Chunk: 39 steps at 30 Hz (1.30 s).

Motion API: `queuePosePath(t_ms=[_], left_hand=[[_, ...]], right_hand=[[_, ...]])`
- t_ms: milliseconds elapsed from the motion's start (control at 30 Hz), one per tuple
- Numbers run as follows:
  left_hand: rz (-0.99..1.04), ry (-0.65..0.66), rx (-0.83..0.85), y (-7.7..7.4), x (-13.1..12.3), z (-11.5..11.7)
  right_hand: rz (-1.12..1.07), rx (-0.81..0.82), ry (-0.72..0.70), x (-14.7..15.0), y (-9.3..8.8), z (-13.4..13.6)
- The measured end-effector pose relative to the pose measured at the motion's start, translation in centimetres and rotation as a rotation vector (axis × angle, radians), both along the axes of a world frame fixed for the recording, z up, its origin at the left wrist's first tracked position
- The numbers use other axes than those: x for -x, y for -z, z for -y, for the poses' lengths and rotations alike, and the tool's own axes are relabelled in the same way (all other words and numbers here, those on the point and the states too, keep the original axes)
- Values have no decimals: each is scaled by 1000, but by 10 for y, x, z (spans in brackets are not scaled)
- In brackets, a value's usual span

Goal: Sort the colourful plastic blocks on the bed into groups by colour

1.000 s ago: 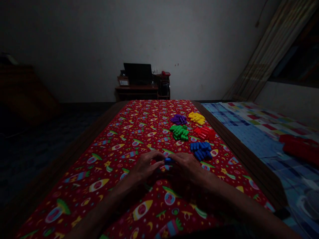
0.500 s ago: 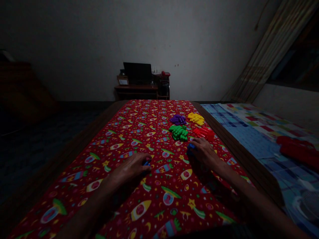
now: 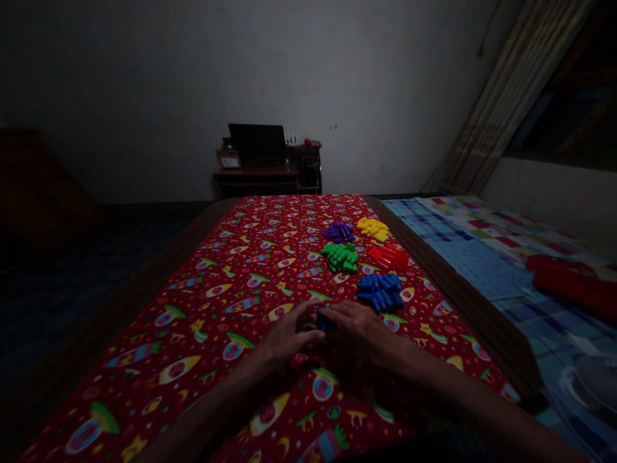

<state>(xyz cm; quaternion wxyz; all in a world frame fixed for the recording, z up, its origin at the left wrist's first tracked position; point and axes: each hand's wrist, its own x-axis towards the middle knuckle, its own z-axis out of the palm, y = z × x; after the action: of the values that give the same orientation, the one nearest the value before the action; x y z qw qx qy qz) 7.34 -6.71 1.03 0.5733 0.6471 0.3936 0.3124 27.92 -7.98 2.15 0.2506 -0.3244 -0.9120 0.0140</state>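
Note:
My left hand [image 3: 293, 331] and my right hand [image 3: 361, 329] meet over the middle of the red patterned cloth [image 3: 187, 334]. Between their fingertips is a small dark blue plastic piece [image 3: 324, 319], partly covered by the fingers. Both hands are closed in a pinch around it. Whether it is one piece or more is hard to make out in the dim light. Just beyond my right hand lies a heap of long blue plastic pieces [image 3: 380, 292].
Further back are piles of green [image 3: 340, 256], red [image 3: 389, 257], purple [image 3: 338, 231] and yellow plastic pieces [image 3: 373, 229]. A desk with a black monitor [image 3: 258, 145] stands against the wall. To the right is a checked bedcover [image 3: 453, 254] with a red cloth item [image 3: 569, 283].
My right hand has left the blue heap and come toward me and left with a blue piece. My left hand has moved right, and the two now meet.

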Motion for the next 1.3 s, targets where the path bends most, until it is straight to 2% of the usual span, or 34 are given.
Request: queuePosePath(t_ms=[133,300,467,533,633,733,833,933,1033,1167,1300], left_hand=[[-6,-25,-39,-7,4,-1],[-105,-77,-132,-14,11,-5],[-158,-102,-156,-12,14,-7],[-164,-135,-145,-13,14,-7],[-171,-188,-132,-16,20,-12],[-200,-312,-195,-19,38,-25],[-296,-481,-290,-21,69,-45],[-352,-664,-301,-19,105,-62],[-437,-826,-260,-13,134,-71],[-418,-965,-162,-4,154,-75],[-436,-965,-189,0,158,-78]], right_hand=[[-8,-111,173,-40,-12,-13],[102,-133,427,-91,-16,-24],[181,-84,472,-104,-10,-25],[97,-38,444,-107,-11,-24],[-150,43,445,-117,-20,-25],[-400,35,615,-136,-31,-38],[-632,-36,843,-160,-35,-65],[-904,-38,991,-179,-24,-98],[-1034,15,1046,-189,-1,-123],[-982,76,1034,-193,31,-134],[-855,92,1046,-194,44,-130]])
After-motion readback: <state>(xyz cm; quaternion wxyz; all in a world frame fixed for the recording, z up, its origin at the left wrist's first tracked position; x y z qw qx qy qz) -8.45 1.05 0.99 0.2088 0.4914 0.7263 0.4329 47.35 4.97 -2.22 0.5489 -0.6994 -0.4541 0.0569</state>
